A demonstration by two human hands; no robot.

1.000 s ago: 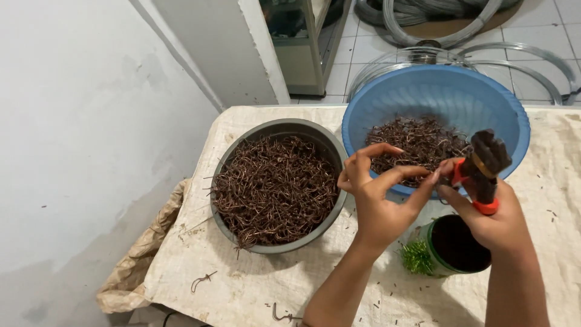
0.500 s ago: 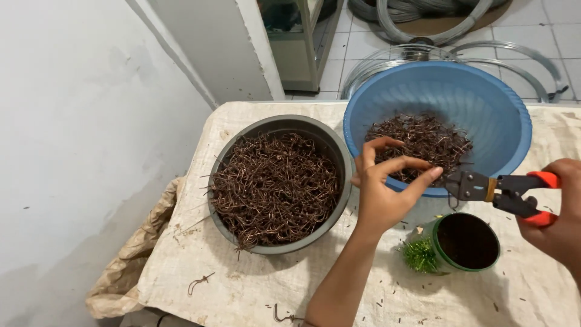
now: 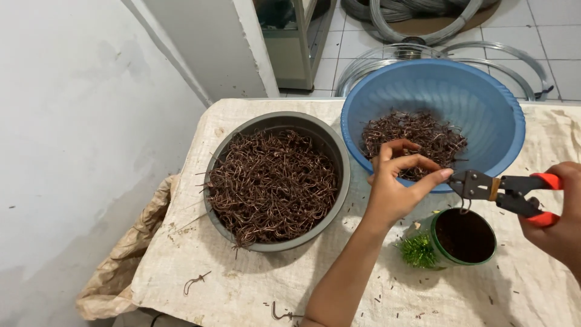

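- The step in hand looks like trimming: the right hand [image 3: 560, 212] has its grip wrapped round the red handles of a pair of cutters [image 3: 502, 191], whose black nose sits right over the small green pot [image 3: 465, 237].
- A thin hooked bit of wire [image 3: 465, 204] hangs from the cutter's nose, just above the pot's dark opening (whether the blades bite on it or it merely dangles there is hard to tell).
- The left hand [image 3: 396, 181] hovers between the blue bowl [image 3: 484, 97] and the cutters, fingers spread and curled, thumb and forefinger tips near the tool's nose; its grip is loose and I cannot make out anything pinched in it.
- The stock of brown wire hooks lies in two places: a full heap in the grey metal bowl [image 3: 330, 200] on the left, a smaller heap [image 3: 417, 136] at the bottom of the blue bowl.
- Both bowls touch at their rims on the cloth-covered tabletop [image 3: 242, 278], with the pot just in front of the blue one.
- A next move would call for a steady pinch on one small piece and a careful line-up with the blades, fingertips kept off the cutting edge.
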